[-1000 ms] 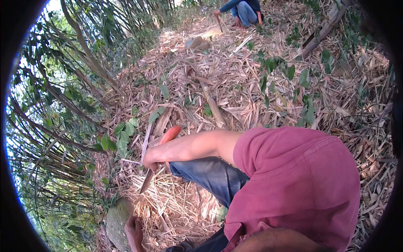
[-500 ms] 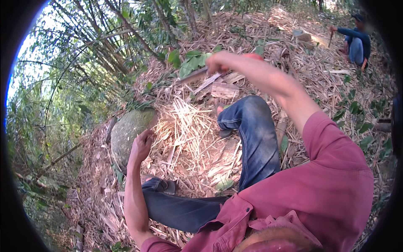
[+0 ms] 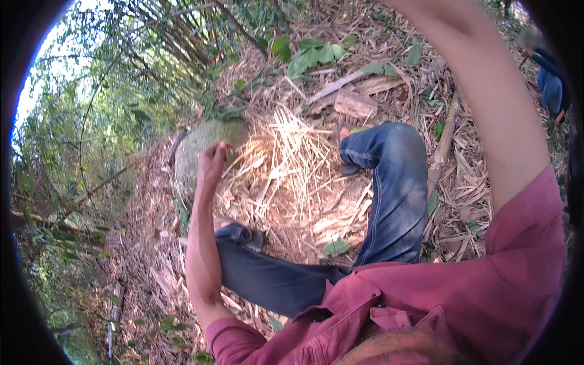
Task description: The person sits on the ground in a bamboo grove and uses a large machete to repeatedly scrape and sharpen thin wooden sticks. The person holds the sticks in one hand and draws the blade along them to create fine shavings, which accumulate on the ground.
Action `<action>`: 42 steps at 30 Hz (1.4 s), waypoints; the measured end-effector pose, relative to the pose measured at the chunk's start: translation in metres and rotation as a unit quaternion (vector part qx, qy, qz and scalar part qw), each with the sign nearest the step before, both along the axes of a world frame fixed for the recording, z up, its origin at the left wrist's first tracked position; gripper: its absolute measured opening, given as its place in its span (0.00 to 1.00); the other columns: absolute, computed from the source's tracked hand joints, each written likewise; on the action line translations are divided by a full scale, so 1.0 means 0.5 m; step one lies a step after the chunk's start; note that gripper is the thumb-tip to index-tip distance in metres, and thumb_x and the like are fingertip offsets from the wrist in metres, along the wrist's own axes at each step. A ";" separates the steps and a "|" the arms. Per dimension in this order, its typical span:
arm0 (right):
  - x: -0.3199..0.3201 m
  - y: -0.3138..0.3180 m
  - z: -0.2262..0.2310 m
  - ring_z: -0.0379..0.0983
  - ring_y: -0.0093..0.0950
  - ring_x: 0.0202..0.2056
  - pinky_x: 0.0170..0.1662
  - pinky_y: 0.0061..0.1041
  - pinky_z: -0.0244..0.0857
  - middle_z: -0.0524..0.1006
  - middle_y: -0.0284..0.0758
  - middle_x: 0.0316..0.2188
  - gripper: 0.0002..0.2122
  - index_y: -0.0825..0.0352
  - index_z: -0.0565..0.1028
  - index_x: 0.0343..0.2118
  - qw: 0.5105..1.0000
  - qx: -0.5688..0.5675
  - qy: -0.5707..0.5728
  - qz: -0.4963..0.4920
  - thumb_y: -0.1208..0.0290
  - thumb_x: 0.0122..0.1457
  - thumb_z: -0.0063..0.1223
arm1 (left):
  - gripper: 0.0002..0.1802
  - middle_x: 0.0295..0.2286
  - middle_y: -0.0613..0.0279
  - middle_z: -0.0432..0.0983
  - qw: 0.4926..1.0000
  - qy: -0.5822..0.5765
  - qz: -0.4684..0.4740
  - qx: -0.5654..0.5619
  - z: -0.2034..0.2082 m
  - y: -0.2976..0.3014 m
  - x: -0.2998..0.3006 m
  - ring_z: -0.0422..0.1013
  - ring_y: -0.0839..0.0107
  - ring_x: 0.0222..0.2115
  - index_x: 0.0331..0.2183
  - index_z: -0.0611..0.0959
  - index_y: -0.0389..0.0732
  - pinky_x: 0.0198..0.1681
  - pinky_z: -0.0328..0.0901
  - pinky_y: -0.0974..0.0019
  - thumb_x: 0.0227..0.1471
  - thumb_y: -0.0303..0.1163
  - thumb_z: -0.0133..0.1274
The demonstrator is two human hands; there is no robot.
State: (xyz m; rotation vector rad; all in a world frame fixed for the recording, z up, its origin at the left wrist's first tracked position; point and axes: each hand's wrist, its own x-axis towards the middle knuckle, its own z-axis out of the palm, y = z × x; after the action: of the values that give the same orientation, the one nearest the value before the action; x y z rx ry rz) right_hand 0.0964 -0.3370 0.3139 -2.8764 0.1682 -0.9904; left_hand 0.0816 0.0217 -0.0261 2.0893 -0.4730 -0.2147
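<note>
One loose heap of pale strips [image 3: 289, 155] lies on the ground between the bent knees, beside a rounded, greenish-grey stone [image 3: 193, 149]. Progress, judged from the heap: a fair number of strips already split and dropped; how much remains uncut cannot be told. Left hand [image 3: 213, 161] is in front of the stone, fingers curled in loosely, tips near the thumb; whether it touches the stone or pinches something small, cannot tell. Right arm [image 3: 480, 79] is raised past the upper edge; its hand is out of frame, so its grip and anything in it go unrecorded. Short wooden block [image 3: 356, 105] beyond the heap, near the right foot. Green leaves [image 3: 313, 58] farther off. Second person [image 3: 550, 85] low at the right rim.
</note>
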 end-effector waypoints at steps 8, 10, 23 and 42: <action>-0.173 0.081 -0.355 0.73 0.28 0.21 0.25 0.32 0.68 0.75 0.36 0.19 0.15 0.64 0.76 0.30 0.987 -0.089 0.012 0.133 0.56 0.56 0.46 | 0.13 0.20 0.74 0.66 0.958 0.096 -0.054 -0.264 0.027 -0.062 -0.014 0.58 0.84 0.19 0.35 0.80 0.37 0.22 0.54 0.78 0.58 0.36 0.45; -0.151 0.132 -0.473 0.72 0.28 0.19 0.22 0.31 0.67 0.74 0.34 0.19 0.12 0.63 0.75 0.32 0.965 -0.103 0.001 0.242 0.58 0.56 0.49 | 0.12 0.20 0.72 0.68 0.965 0.086 -0.007 -0.246 0.030 -0.019 -0.029 0.59 0.84 0.18 0.33 0.80 0.37 0.21 0.55 0.77 0.58 0.35 0.46; -0.171 0.191 -0.598 0.75 0.31 0.26 0.24 0.31 0.69 0.71 0.32 0.26 0.10 0.61 0.71 0.36 0.948 -0.153 -0.004 0.278 0.62 0.54 0.50 | 0.10 0.19 0.69 0.70 0.959 0.001 -0.011 -0.282 -0.003 -0.084 -0.029 0.60 0.83 0.15 0.29 0.77 0.41 0.16 0.51 0.77 0.58 0.34 0.46; -0.128 0.132 -0.635 0.76 0.33 0.26 0.28 0.35 0.70 0.73 0.34 0.24 0.11 0.56 0.72 0.38 0.949 -0.137 -0.005 0.283 0.57 0.55 0.49 | 0.09 0.19 0.71 0.69 0.936 0.095 -0.001 -0.340 0.033 -0.094 -0.059 0.57 0.86 0.16 0.32 0.80 0.39 0.17 0.48 0.80 0.56 0.33 0.49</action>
State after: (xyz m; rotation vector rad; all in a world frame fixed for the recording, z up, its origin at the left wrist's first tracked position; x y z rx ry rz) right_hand 0.0323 -0.2709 -0.0038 -2.8622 -0.8091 -0.9595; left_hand 0.0521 -0.0252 -0.0098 1.3750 -0.3627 -0.2139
